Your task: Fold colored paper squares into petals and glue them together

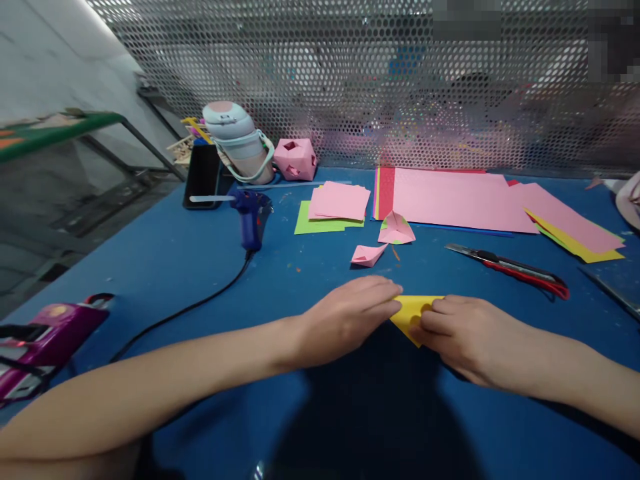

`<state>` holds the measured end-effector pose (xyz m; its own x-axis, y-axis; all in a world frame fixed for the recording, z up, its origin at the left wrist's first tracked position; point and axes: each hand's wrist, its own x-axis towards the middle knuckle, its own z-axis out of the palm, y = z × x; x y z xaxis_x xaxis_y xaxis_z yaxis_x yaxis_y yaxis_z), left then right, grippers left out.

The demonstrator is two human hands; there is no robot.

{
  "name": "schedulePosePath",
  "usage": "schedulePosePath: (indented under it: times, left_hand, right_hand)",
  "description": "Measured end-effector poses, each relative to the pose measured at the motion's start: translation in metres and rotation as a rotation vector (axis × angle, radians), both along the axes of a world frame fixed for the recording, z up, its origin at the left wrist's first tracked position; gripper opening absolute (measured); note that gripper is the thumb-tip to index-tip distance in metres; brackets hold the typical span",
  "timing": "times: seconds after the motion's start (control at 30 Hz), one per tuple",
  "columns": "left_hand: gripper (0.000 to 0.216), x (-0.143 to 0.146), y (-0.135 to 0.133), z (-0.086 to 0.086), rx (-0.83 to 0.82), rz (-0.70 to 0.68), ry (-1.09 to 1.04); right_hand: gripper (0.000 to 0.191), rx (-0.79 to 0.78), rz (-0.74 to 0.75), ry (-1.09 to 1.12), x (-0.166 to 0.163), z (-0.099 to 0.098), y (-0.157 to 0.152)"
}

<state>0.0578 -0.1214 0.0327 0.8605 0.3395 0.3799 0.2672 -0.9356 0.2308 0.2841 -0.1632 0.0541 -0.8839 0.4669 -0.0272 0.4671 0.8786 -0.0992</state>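
Your left hand (350, 313) and right hand (475, 337) both have fingers clamped on the folded yellow paper (413, 309), one at each end. Paper between them, over the blue surface (310, 277); contact beneath hard to judge. Small pink piece (367, 256) just beyond.

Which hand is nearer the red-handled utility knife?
Right. The right hand, on the yellow paper, is just on the near side of the utility knife; the left hand is farther away, to its left.
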Motion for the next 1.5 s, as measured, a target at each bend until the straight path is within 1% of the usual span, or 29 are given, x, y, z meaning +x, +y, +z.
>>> schedulePosePath:
  times: [0.07, 0.17, 0.27, 0.37, 0.5, 0.53, 0.57, 0.6, 0.7, 0.73, 0.77, 0.9, 0.97, 1.1, 1.17, 1.27, 1.33, 1.43, 1.5]
  left_hand:
    - [0.025, 0.002, 0.004, -0.006, -0.005, -0.04, 0.062]
    - [0.025, 0.0, 0.009, -0.012, -0.05, 0.027, 0.121]
    - [0.024, -0.004, 0.012, -0.013, -0.078, 0.065, 0.099]
    - [0.024, -0.006, 0.013, -0.012, -0.087, 0.053, 0.103]
    - [0.024, 0.0, 0.008, -0.005, -0.122, -0.012, 0.204]
    - [0.024, 0.002, 0.005, -0.003, -0.135, -0.012, 0.238]
    - [0.024, 0.003, 0.001, 0.0, -0.142, 0.044, 0.277]
    - [0.024, 0.005, -0.003, 0.002, -0.112, 0.06, 0.31]
    - [0.021, 0.008, -0.014, 0.004, 0.091, -0.032, 0.352]
    - [0.019, 0.009, -0.018, 0.004, 0.136, -0.038, 0.347]
    - [0.02, 0.009, -0.021, 0.004, 0.15, -0.023, 0.327]
    - [0.043, 0.01, -0.028, 0.0, 0.094, 0.06, 0.268]
    - [0.047, 0.01, -0.03, -0.001, 0.101, 0.077, 0.261]
    - [0.053, 0.01, -0.032, -0.002, 0.151, 0.098, 0.256]
    - [0.053, 0.011, -0.032, -0.002, 0.143, 0.09, 0.267]
    - [0.05, 0.013, -0.032, -0.001, 0.104, 0.057, 0.309]
    - [0.052, 0.013, -0.031, 0.0, 0.089, 0.037, 0.329]
    - [0.06, 0.012, -0.031, 0.0, 0.076, 0.023, 0.326]
    - [0.066, 0.012, -0.032, 0.0, 0.052, 0.014, 0.323]
  right_hand:
    - [0.019, -0.007, -0.003, -0.003, 0.0, 0.0, 0.0]
    - [0.022, -0.012, -0.017, -0.01, -0.001, 0.001, 0.0]
    - [0.025, -0.018, -0.008, -0.011, 0.0, 0.002, 0.0]
    - [0.024, -0.018, 0.006, -0.005, 0.0, 0.001, 0.001]
    - [0.023, -0.027, 0.003, -0.006, 0.001, 0.0, 0.002]
    - [0.023, -0.029, 0.0, -0.009, 0.0, 0.0, 0.002]
    - [0.023, -0.034, -0.008, -0.014, 0.0, 0.0, 0.001]
    - [0.023, -0.044, -0.02, -0.022, 0.0, 0.0, 0.001]
    - [0.019, -0.101, -0.079, -0.025, -0.002, 0.002, 0.0]
    - [0.018, -0.118, -0.097, -0.009, -0.002, 0.003, 0.0]
    - [0.018, -0.132, -0.11, 0.014, -0.003, 0.003, -0.001]
    - [0.021, -0.156, -0.153, 0.09, -0.006, 0.005, -0.001]
    - [0.022, -0.138, -0.156, 0.106, -0.006, 0.003, 0.0]
    - [0.023, -0.038, -0.124, 0.09, -0.006, -0.002, -0.003]
    - [0.022, -0.027, -0.167, 0.05, -0.008, -0.004, -0.006]
    - [0.018, -0.085, -0.288, -0.017, -0.012, -0.003, -0.011]
    - [0.017, -0.121, -0.334, -0.06, -0.016, -0.002, -0.013]
    - [0.016, -0.163, -0.339, -0.068, -0.016, 0.004, -0.013]
    - [0.014, -0.217, -0.303, -0.036, -0.012, 0.01, -0.011]
